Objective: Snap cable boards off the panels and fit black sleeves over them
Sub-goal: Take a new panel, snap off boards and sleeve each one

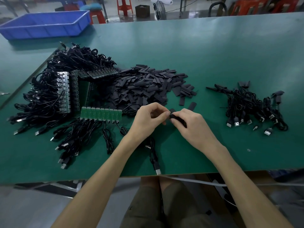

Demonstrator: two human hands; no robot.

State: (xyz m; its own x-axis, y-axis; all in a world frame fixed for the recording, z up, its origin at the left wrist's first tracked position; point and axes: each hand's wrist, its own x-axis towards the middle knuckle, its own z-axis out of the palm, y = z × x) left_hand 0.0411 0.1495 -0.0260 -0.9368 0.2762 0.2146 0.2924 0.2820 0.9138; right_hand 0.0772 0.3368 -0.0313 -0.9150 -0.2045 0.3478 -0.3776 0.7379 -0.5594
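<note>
We see dim, cool light, pale sheen on the green table (pixel 230 38) toward 1 o'clock, soft shadow under the blue bin (pixel 44 23) at 10 o'clock, bowed, blurred edges.

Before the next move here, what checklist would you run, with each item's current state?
1. Sleeve in hand: ok. The right hand grips a black sleeve.
2. Board lined up: cannot tell. The left hand pinches at the sleeve's end, hiding any board.
3. Cable free: ok. The cable trails loose to the edge of the table.
4. Sleeve stock: ok. The sleeve pile lies beyond the hands.
5. Next panel: ok. A green panel lies left of the hands.
</note>
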